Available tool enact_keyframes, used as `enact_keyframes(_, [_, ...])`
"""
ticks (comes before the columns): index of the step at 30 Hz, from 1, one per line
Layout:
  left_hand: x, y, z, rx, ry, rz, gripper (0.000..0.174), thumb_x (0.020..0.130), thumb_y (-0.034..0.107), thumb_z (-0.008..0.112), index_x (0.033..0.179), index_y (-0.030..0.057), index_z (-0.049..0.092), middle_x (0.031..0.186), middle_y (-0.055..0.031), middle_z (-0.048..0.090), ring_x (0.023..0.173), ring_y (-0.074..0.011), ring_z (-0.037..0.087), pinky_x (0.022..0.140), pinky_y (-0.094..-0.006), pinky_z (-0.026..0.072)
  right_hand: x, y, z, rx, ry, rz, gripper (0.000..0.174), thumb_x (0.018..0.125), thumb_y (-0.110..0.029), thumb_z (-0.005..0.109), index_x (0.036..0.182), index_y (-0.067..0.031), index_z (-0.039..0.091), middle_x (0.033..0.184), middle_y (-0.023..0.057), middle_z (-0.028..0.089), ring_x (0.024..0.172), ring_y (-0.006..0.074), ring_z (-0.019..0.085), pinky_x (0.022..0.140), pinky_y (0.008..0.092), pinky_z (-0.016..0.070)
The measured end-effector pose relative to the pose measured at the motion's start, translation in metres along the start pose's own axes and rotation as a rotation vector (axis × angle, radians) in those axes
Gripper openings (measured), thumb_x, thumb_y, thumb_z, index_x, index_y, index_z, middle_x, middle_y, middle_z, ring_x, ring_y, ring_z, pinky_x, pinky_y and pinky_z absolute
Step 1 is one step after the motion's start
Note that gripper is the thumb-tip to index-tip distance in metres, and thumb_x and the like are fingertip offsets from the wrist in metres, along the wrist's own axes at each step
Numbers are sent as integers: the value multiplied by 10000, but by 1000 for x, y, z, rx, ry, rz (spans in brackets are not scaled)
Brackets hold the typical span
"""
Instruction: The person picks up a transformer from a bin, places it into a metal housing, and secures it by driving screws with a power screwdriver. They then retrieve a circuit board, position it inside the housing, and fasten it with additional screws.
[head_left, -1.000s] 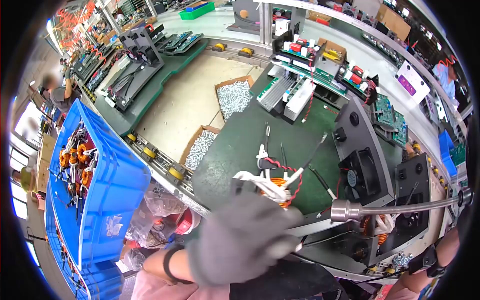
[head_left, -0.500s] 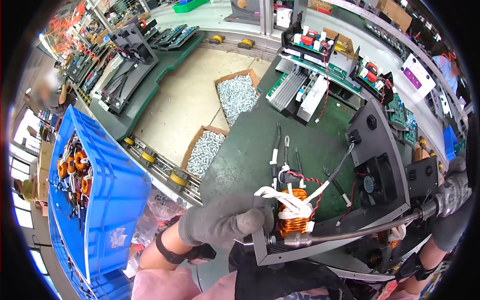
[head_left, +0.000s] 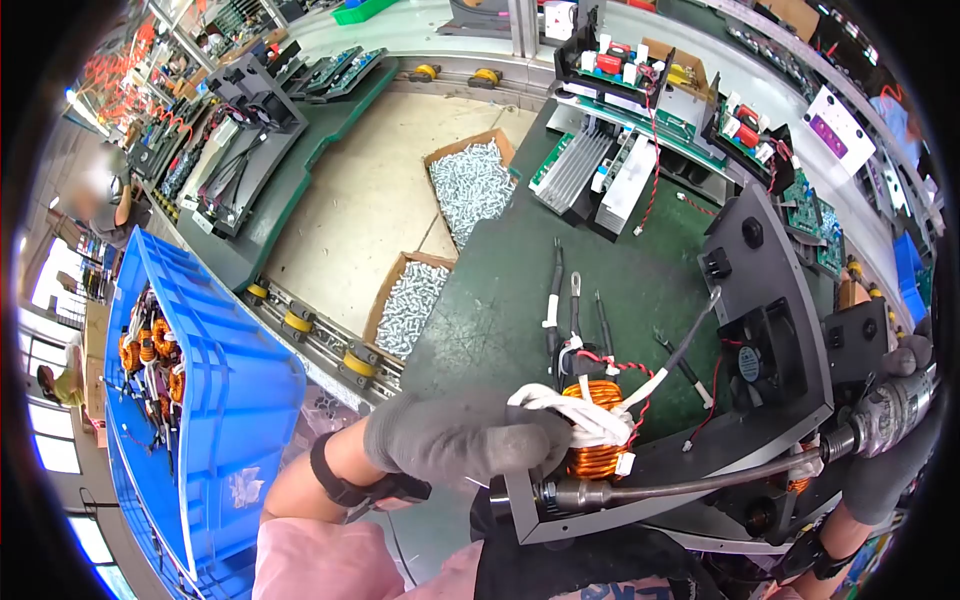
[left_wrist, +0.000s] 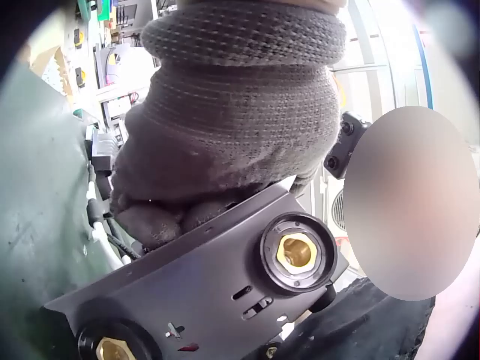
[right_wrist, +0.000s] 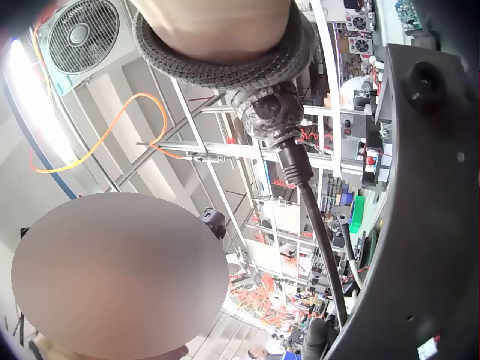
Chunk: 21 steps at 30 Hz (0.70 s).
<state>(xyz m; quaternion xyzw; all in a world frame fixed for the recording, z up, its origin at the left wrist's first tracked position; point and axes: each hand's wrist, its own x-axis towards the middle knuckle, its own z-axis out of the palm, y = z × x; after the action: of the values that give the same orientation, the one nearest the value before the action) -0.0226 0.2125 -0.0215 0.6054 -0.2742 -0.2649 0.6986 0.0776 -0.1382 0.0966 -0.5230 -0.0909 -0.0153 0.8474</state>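
Observation:
My gloved left hand (head_left: 470, 435) grips the end of a grey metal chassis (head_left: 690, 500), fingers bent over its edge. In the left wrist view, the outer face of that end panel (left_wrist: 202, 285) carries two black round terminals (left_wrist: 298, 253) with brass nuts. My right hand (head_left: 885, 485), also gloved, holds a power driver (head_left: 890, 415) at the right. Its long socket shaft (head_left: 700, 485) runs inside the chassis to a bolt (head_left: 545, 494) beside my left hand. A copper-wound coil (head_left: 598, 455) with white leads sits in the chassis, near a black fan (head_left: 765, 350).
Two cardboard boxes of screws (head_left: 470, 190) lie beyond the green work board (head_left: 480, 320). Heatsink assemblies (head_left: 600, 175) stand at the back. A blue bin (head_left: 240, 400) containing coils is at the left, beside rollers (head_left: 300, 318). Another chassis (head_left: 855, 345) stands at the right.
My left hand came down from over the coil to the chassis end. The driver's socket, first held above the chassis, swung left and down to the bolt inside its end panel.

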Motion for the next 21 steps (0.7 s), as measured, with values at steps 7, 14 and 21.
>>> enact_keyframes(7, [5, -11, 2, -179, 183, -326, 618, 1008, 472, 288, 842, -25, 616, 774, -107, 618, 682, -193, 570, 655, -301, 459, -10, 7, 21, 95, 62, 79, 358, 953, -445, 515, 1005, -106, 618, 878, 30, 642, 757, 185, 606, 705, 314, 538])
enact_keyframes(14, [8, -23, 26, -218, 488, -259, 494, 988, 371, 428, 730, -9, 610, 650, -88, 609, 591, -166, 582, 590, -285, 469, -4, 41, -42, -519, 267, -173, 338, 1009, -247, 441, 1207, 22, 496, 988, 56, 598, 837, 110, 593, 780, 222, 522])
enact_keyframes(21, [12, -21, 30, -287, 599, -197, 374, 973, 168, 414, 653, 14, 532, 564, -47, 564, 505, -122, 552, 507, -249, 434, 16, 38, -50, -157, 231, 93, 239, 972, -257, 530, 991, -25, 586, 796, 37, 599, 714, 139, 596, 673, 238, 539])
